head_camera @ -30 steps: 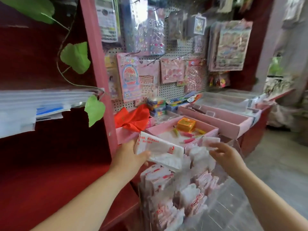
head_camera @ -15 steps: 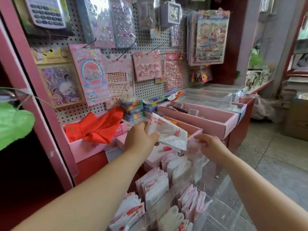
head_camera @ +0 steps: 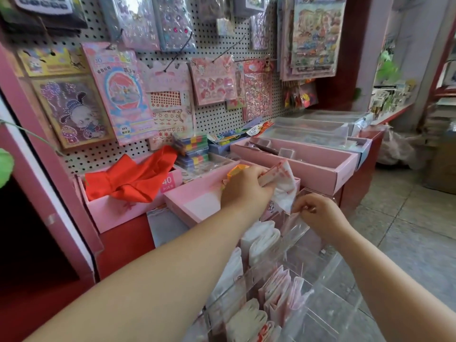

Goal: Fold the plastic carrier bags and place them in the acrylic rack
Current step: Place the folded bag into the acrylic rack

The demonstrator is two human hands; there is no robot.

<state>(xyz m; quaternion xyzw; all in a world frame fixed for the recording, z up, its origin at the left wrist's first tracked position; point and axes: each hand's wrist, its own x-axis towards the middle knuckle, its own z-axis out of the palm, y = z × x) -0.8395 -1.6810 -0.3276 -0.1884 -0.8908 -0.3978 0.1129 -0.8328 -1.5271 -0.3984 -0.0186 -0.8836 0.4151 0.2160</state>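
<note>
My left hand (head_camera: 244, 186) grips a folded white carrier bag with red print (head_camera: 283, 186), its lower end pointing down at the top back compartment of the clear acrylic rack (head_camera: 318, 265). My right hand (head_camera: 313, 213) pinches the top edge of that compartment's clear wall. Several folded white and red bags (head_camera: 261, 243) stand in the rack's lower compartments.
Pink trays (head_camera: 320, 166) line a red counter behind the rack; one holds red cloth (head_camera: 133, 176). A pegboard (head_camera: 217, 114) with hanging sticker packs rises behind. Tiled floor (head_camera: 407, 230) lies to the right. A green leaf (head_camera: 5, 166) is at the left edge.
My left hand has carried the folded bag down and right toward the rack's top compartment. My right hand went from beside the bags to pinching the clear wall. The view has moved closer.
</note>
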